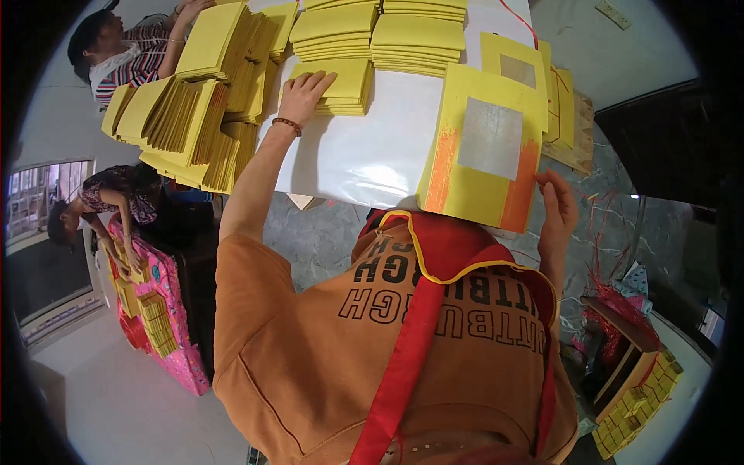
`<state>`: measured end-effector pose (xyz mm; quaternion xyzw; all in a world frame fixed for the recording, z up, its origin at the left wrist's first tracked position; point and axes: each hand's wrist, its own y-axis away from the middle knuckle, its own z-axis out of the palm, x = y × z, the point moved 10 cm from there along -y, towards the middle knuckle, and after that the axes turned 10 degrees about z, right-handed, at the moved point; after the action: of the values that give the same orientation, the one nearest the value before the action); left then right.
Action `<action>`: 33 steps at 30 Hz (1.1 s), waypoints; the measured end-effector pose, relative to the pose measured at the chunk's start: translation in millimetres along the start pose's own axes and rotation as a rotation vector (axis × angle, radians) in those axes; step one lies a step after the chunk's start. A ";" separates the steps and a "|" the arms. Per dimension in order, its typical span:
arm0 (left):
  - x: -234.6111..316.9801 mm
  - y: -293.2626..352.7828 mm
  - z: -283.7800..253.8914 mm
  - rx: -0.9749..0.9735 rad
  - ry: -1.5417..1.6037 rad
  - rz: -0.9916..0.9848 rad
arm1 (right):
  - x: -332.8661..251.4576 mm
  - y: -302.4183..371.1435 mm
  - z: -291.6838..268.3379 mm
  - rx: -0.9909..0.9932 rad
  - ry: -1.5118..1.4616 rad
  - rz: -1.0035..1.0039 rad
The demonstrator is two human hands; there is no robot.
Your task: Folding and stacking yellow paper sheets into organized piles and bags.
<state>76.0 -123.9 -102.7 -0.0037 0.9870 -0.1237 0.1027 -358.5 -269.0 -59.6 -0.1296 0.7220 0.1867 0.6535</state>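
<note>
I have the left hand point(304, 94) palm down, fingers loosely spread, on a low yellow paper stack point(347, 87) left of the white worktop's point(399, 136) middle, gripping nothing that I can see; my right hand point(558, 209) is half open, fingers slightly curled, beside large yellow sheets point(474, 190) bearing a grey square point(490, 138) at the near right corner; whether it pinches their edge I cannot tell; taller yellow bundles point(203, 43) crowd the left edge; a person in stripes point(138, 60) is beyond it.
</note>
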 end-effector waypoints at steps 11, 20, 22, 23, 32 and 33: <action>7.9 16.2 48.1 -0.412 0.140 -0.017 | -20.4 0.4 2.3 0.002 0.226 -0.187; 17.7 -19.1 -9.6 -0.406 0.166 -0.018 | 3.9 -8.7 9.3 -0.085 0.141 -0.057; 36.7 -35.5 -36.5 -0.329 0.245 -0.016 | -0.6 -7.9 11.7 -0.075 0.181 -0.070; 71.3 -53.5 -63.6 -0.206 0.426 0.086 | -5.5 -6.9 13.5 -0.076 0.200 -0.096; 295.4 -69.2 -155.1 -0.122 0.536 0.653 | 4.9 -3.7 9.5 -0.069 0.141 -0.111; 295.4 -69.6 -154.9 -0.124 0.535 0.644 | 6.0 -3.6 10.0 -0.075 0.116 -0.107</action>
<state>-245.9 -163.3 1.7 0.3311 0.9352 -0.0222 -0.1238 -348.7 -267.5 -66.6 -0.2031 0.7431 0.1706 0.6143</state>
